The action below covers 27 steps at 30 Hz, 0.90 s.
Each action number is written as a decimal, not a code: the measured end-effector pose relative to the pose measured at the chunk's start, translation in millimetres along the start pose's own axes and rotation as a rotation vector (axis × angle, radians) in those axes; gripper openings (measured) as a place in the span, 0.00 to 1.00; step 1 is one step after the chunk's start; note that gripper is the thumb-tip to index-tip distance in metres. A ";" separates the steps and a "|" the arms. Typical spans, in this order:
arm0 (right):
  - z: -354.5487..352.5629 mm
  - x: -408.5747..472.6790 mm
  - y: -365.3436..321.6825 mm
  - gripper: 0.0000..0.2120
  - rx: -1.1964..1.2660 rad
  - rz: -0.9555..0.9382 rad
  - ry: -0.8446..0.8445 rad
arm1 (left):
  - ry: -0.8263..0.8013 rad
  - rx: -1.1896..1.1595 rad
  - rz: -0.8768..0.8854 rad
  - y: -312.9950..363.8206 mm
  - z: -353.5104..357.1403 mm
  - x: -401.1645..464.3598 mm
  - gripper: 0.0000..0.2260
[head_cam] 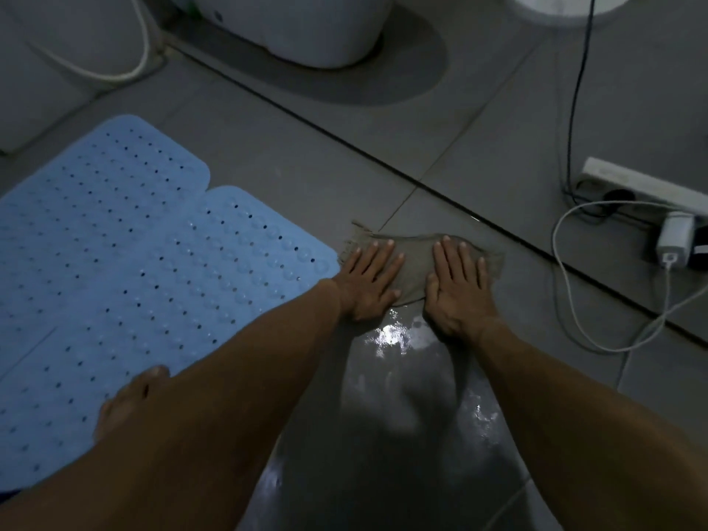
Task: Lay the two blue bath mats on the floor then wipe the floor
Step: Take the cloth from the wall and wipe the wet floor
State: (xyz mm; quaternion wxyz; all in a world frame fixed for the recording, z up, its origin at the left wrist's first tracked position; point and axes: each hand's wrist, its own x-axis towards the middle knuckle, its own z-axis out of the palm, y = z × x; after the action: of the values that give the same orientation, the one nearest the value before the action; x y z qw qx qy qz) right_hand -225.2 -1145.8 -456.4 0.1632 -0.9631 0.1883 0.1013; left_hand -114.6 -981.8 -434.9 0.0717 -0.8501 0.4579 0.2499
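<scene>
Both hands flat, palms down on a grey-brown cloth with a frayed fringe at its far-left corner. Left hand fingers straight, slightly fanned, tips resting on the cloth's left half, heel of palm on bare tile. Right hand fingers also extended and a little apart, pressing the cloth's right half; nothing gripped by either, just pressed. Nearer than the fingers, between the wrists: wet glossy streak on the grey tiled floor, bright glare patch just behind the cloth. Left of the left fingers, just beside the cloth's fringe: two blue bath mats, laid flat side by side, rubbery, rounded corners, rows of small holes and raised bubbles. Bare foot resting on the near mat edge. Beyond the fingers: dark grout line, white toilet base on a grey oval pad. Right of the right fingers: white power strip, plugged charger, looping white cable.
</scene>
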 end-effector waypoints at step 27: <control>-160.2 -31.1 -130.2 0.22 -0.180 -0.028 -0.364 | 0.049 -0.299 -0.082 -22.3 -136.6 -96.8 0.14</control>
State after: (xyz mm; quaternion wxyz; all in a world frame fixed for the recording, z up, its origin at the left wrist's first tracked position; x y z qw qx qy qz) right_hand -180.5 -1078.0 -264.2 0.1093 -0.9422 0.1324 0.2876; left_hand -91.5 -945.1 -271.6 -0.0569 -0.8751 0.3820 0.2915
